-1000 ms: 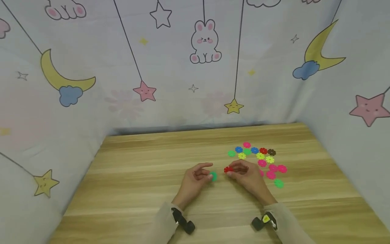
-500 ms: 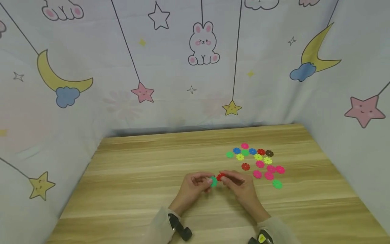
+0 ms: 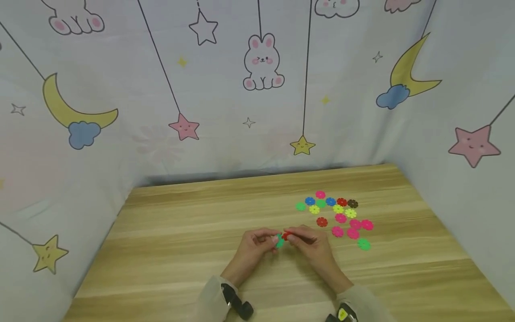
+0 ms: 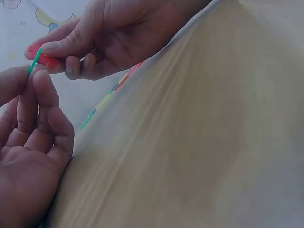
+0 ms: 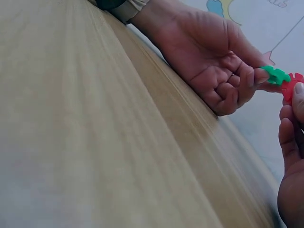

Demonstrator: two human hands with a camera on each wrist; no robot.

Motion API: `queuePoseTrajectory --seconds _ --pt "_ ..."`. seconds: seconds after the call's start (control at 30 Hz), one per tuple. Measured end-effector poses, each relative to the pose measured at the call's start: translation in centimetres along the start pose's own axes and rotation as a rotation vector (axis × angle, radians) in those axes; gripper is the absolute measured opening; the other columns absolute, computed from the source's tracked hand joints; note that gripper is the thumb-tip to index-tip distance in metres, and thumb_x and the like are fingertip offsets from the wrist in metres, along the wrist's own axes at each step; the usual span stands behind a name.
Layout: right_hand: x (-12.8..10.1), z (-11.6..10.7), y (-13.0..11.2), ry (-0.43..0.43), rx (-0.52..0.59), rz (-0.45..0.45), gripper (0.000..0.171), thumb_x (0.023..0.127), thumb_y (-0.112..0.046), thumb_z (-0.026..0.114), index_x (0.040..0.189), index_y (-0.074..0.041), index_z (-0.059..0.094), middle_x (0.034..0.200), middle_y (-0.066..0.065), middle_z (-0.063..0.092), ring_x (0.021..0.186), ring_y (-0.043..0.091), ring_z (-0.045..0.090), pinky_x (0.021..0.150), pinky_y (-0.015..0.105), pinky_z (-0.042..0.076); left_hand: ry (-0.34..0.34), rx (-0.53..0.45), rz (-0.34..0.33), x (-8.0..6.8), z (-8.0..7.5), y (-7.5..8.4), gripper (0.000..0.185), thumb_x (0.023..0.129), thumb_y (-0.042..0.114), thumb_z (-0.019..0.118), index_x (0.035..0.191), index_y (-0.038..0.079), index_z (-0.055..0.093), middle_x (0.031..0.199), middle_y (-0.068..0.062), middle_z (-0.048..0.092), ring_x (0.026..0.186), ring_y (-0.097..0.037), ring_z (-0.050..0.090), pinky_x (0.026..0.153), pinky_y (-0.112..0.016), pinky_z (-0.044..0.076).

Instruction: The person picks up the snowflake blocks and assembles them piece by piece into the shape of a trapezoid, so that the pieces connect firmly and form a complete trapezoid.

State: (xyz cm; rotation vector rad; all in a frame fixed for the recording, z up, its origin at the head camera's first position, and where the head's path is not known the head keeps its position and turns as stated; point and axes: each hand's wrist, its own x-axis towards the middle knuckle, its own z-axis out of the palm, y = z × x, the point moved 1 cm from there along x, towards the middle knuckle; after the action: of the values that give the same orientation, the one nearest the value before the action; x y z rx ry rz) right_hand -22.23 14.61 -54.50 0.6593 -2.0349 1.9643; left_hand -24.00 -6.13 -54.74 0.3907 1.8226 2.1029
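My left hand (image 3: 257, 243) pinches a green snowflake disc (image 3: 279, 241) above the middle of the wooden table (image 3: 181, 250). My right hand (image 3: 307, 241) pinches a red snowflake disc (image 3: 285, 235) and holds it against the green one. In the right wrist view the green disc (image 5: 274, 75) meets the red disc (image 5: 290, 86) edge to edge. The left wrist view shows the green disc (image 4: 34, 61) edge-on, crossing the red disc (image 4: 43, 57) between the fingertips of both hands.
A loose cluster of several flat discs (image 3: 338, 214) in pink, blue, yellow, green, red and brown lies on the table to the right of my hands. Printed cloth walls (image 3: 257, 89) close in the table at the back and on both sides.
My right hand has carried the red disc leftward from the cluster to meet the green disc in my left hand. Both hands now touch at the discs.
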Motion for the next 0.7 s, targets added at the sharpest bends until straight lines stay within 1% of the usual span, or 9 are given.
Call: queuePoseTrajectory --seconds 0.1,0.2,0.23,0.33,0.43,0.53,0.6,0.7 --pt "0.7 0.3 0.7 -0.014 0.004 -0.015 0.022 0.092 0.004 0.067 0.113 0.004 0.073 0.097 0.015 0.073 0.085 0.009 0.067 0.073 0.023 0.057 0.002 -0.074 -0.022 0.5 -0.3 0.1 0.026 0.094 0.017 0.072 0.114 0.0 0.071 0.09 -0.001 0.072 0.077 -0.01 0.063 0.071 -0.022 0.055" --pt "1.4 0.5 1.1 -0.033 0.009 -0.024 0.021 0.093 0.005 0.066 0.113 0.005 0.073 0.099 0.016 0.073 0.088 0.01 0.068 0.076 0.026 0.058 -0.011 -0.153 -0.029 1.0 -0.5 0.2 0.021 0.095 0.014 0.07 0.111 0.0 0.072 0.092 0.0 0.072 0.078 -0.007 0.061 0.068 -0.019 0.053" --pt "1.6 0.5 1.2 -0.038 0.005 -0.028 0.021 0.093 0.004 0.066 0.113 0.006 0.073 0.099 0.016 0.073 0.089 0.01 0.068 0.077 0.026 0.059 -0.021 -0.182 -0.026 1.2 -0.5 0.2 0.019 0.096 0.012 0.069 0.11 0.001 0.072 0.092 0.001 0.072 0.078 -0.007 0.061 0.068 -0.019 0.053" --pt "2.1 0.5 1.2 -0.057 -0.033 -0.043 0.021 0.093 0.001 0.066 0.113 0.004 0.074 0.099 0.012 0.074 0.089 0.01 0.068 0.076 0.025 0.058 -0.045 -0.224 -0.007 1.8 -0.7 0.2 0.012 0.096 0.008 0.067 0.106 0.004 0.073 0.09 0.001 0.073 0.078 -0.007 0.063 0.068 -0.019 0.053" --pt "2.3 0.6 1.1 -0.06 -0.056 -0.066 0.021 0.093 0.001 0.067 0.113 0.005 0.074 0.098 0.012 0.074 0.089 0.01 0.068 0.076 0.024 0.058 -0.052 -0.251 0.01 2.2 -0.8 0.2 0.01 0.096 0.003 0.065 0.101 0.006 0.074 0.088 0.001 0.073 0.076 -0.007 0.063 0.067 -0.019 0.052" --pt "2.5 1.0 1.1 -0.028 -0.049 -0.088 0.022 0.092 0.004 0.066 0.113 0.007 0.073 0.096 0.014 0.074 0.087 0.012 0.068 0.074 0.025 0.058 -0.049 -0.272 0.023 2.6 -0.7 0.0 0.012 0.097 0.001 0.063 0.099 0.007 0.074 0.089 0.0 0.072 0.075 -0.007 0.062 0.065 -0.019 0.05" --pt "2.6 1.3 1.1 0.008 -0.029 -0.098 0.022 0.092 0.007 0.065 0.113 0.009 0.072 0.094 0.017 0.073 0.084 0.017 0.069 0.073 0.028 0.059 -0.037 -0.284 0.035 2.8 -0.5 0.0 0.014 0.097 0.001 0.062 0.098 0.008 0.074 0.09 0.0 0.072 0.075 -0.007 0.061 0.065 -0.018 0.05" --pt "2.9 1.9 1.0 0.072 0.005 -0.122 0.022 0.09 0.013 0.064 0.111 0.013 0.07 0.089 0.022 0.071 0.076 0.028 0.068 0.068 0.034 0.06 -0.009 -0.306 0.054 3.0 -0.3 -0.1 0.015 0.098 0.0 0.061 0.1 0.007 0.074 0.092 0.0 0.073 0.074 -0.006 0.06 0.065 -0.017 0.05"
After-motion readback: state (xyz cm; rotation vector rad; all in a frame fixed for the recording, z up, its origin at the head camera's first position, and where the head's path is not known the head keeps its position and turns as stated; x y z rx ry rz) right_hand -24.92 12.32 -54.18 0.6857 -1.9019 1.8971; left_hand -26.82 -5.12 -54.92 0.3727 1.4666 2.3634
